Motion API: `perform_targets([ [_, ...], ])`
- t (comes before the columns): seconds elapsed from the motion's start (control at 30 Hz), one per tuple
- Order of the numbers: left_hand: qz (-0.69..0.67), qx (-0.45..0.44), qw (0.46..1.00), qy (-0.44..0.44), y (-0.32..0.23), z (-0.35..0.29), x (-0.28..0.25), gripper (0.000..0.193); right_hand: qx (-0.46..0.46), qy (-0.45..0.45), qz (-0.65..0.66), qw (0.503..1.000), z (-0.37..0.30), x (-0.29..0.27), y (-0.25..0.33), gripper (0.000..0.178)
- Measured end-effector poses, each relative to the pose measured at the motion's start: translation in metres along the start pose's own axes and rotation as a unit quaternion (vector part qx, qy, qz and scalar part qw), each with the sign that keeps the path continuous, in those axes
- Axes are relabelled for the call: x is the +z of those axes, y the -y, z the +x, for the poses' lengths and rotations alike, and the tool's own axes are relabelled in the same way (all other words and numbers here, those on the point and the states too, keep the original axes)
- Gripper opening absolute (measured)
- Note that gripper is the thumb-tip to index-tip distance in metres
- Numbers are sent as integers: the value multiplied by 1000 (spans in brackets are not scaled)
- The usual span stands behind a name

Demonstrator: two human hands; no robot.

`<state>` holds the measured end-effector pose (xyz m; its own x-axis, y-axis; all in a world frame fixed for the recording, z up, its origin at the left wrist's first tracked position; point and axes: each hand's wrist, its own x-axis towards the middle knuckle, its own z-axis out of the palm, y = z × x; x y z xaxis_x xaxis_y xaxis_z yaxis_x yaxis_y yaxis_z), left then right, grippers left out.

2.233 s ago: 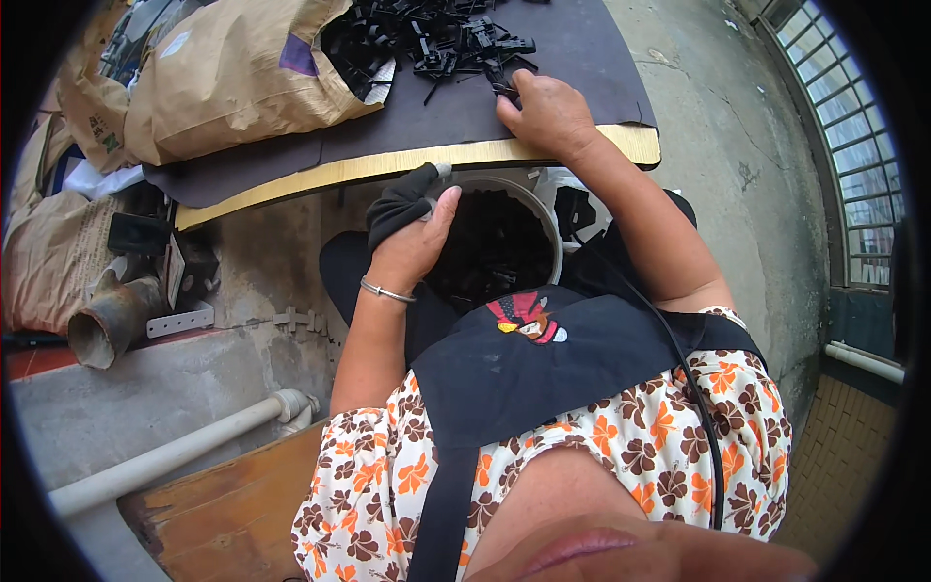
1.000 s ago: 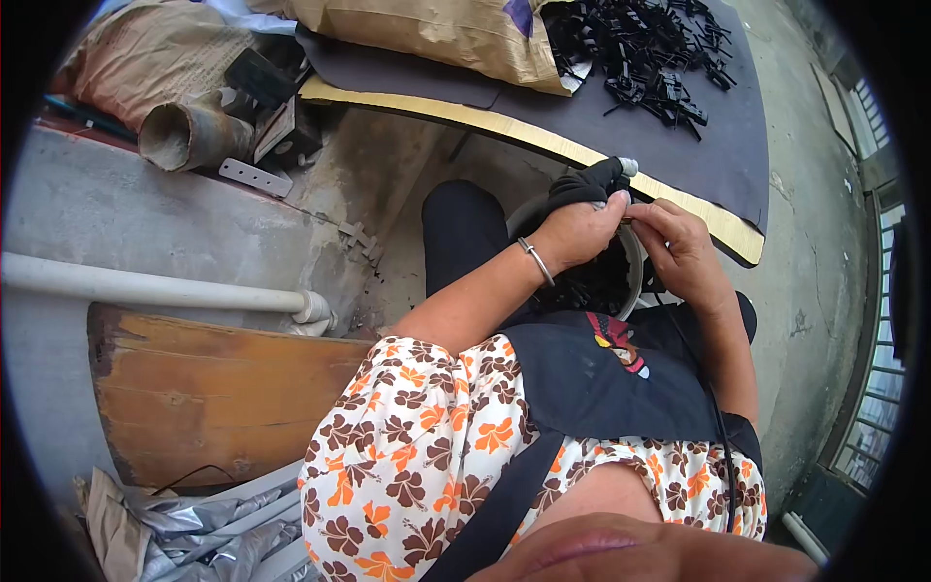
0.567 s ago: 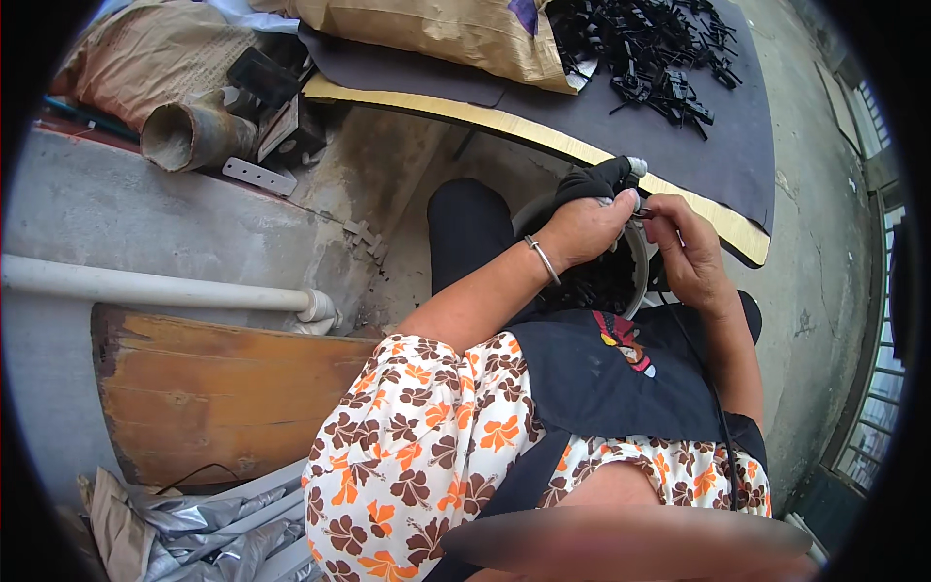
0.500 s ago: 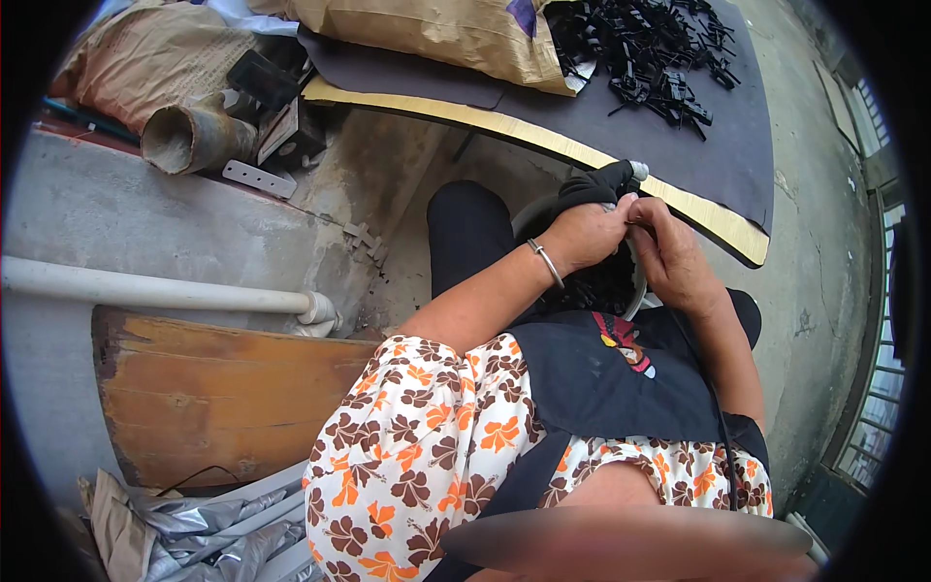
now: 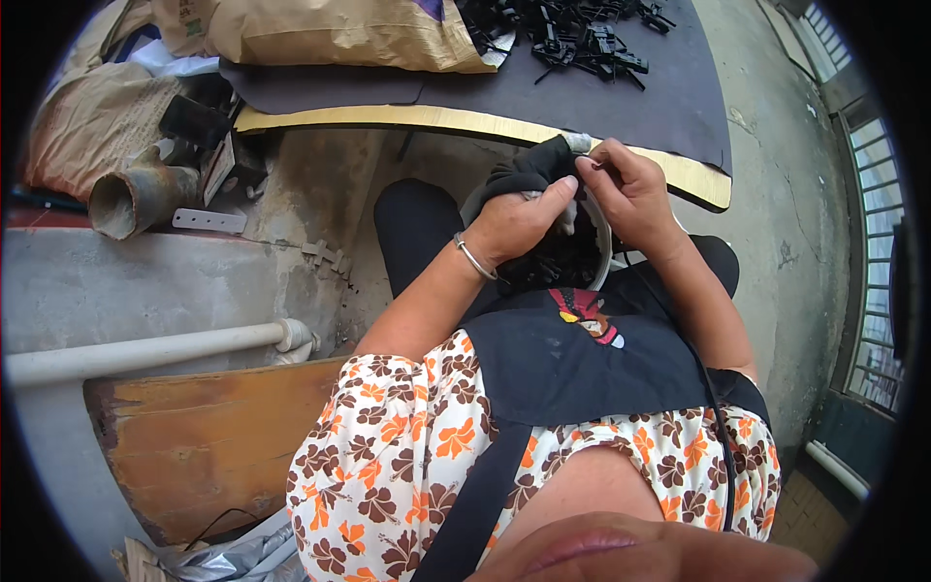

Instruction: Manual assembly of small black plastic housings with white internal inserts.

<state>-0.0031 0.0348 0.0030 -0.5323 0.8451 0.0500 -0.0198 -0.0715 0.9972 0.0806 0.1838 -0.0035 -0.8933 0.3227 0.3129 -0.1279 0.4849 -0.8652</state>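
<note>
My left hand (image 5: pixel 514 225), with a bangle at the wrist, is closed around a bunched black cloth (image 5: pixel 529 171) that looks like a glove. A pale grey tip (image 5: pixel 578 143) pokes out of it beside the table's edge. Close by on the right, my right hand (image 5: pixel 632 199) has thumb and index finger pinched together near that tip. Whatever is between those fingers is too small to make out. Below both hands, between my knees, a bucket with a pale rim (image 5: pixel 607 254) holds dark pieces (image 5: pixel 555 264), partly hidden by my left hand.
Ahead, a dark-topped table (image 5: pixel 669 112) with a yellow edge carries a heap of black plastic parts (image 5: pixel 592 48) and a brown paper sack (image 5: pixel 339 37). At left are a rusty pipe piece (image 5: pixel 136 199), a white pipe (image 5: pixel 155 351) and a wooden board (image 5: pixel 213 436).
The view has shifted, so the scene sits further left. My hands have drawn slightly apart; the right one has risen toward the grey tip, and my left thumb now lies along the black cloth.
</note>
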Motion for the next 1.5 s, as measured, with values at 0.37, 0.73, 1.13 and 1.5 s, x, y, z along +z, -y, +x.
perform_targets([
  [0.37, 111, 82, 987, -87, 10, 4, 1, 30, 8, 112, -12, 994, 1, -10, 4, 19],
  [0.73, 299, 158, 938, -72, 10, 7, 4, 31, 32, 110, 32, 993, 3, 3, -9, 25],
  [1.13, 160, 97, 978, -93, 2, 8, -7, 31, 76, 86, 79, 990, -2, -3, -14, 22],
  [1.5, 5, 5, 998, -69, 1, 7, -6, 31, -39, 61, 80, 994, 3, -12, -8, 9],
])
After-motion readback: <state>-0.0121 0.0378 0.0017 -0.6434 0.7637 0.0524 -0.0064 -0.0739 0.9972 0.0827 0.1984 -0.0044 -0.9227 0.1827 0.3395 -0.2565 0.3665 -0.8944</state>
